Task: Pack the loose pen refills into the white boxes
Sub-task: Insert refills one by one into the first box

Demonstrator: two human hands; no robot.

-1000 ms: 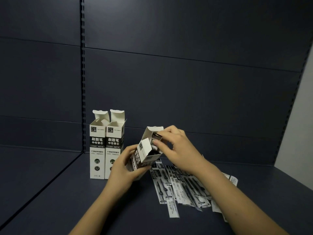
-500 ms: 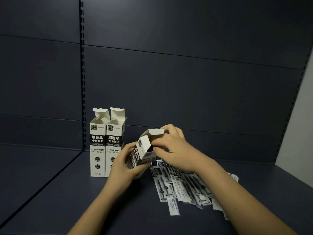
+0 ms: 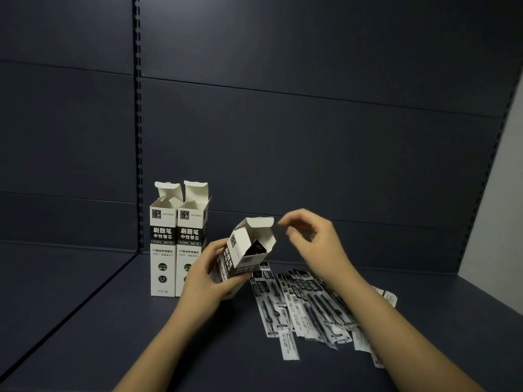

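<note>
Leftmost, two white boxes stand upright side by side on the dark shelf [image 3: 85, 321], near its back corner: the left box [image 3: 162, 250] and the right box [image 3: 191, 244] touch along their sides, and both have their top flaps raised. Just beside them, the left hand [image 3: 206, 278] grips a third, tilted box [image 3: 244, 256], fingers [image 3: 215, 247] curled round its lower body, the lower end hidden behind the palm. Its mouth faces up and to the right with the top flap [image 3: 259, 222] lifted, and dark refill packets show inside the opening. To the right of that flap, the right hand [image 3: 314, 241] hovers in the air, its fingers loosely bent with the thumb and forefinger tips close together but holding nothing; the forefinger tip lies just beside the flap's edge, and whether it touches cannot be told. Below and further right, the loose pen refills [image 3: 305, 304] lie fanned out on the shelf in flat black-and-white sleeves, overlapping one another, partly covered by the right forearm. One sleeve [image 3: 288, 345] lies slightly apart at the near edge of the pile.
</note>
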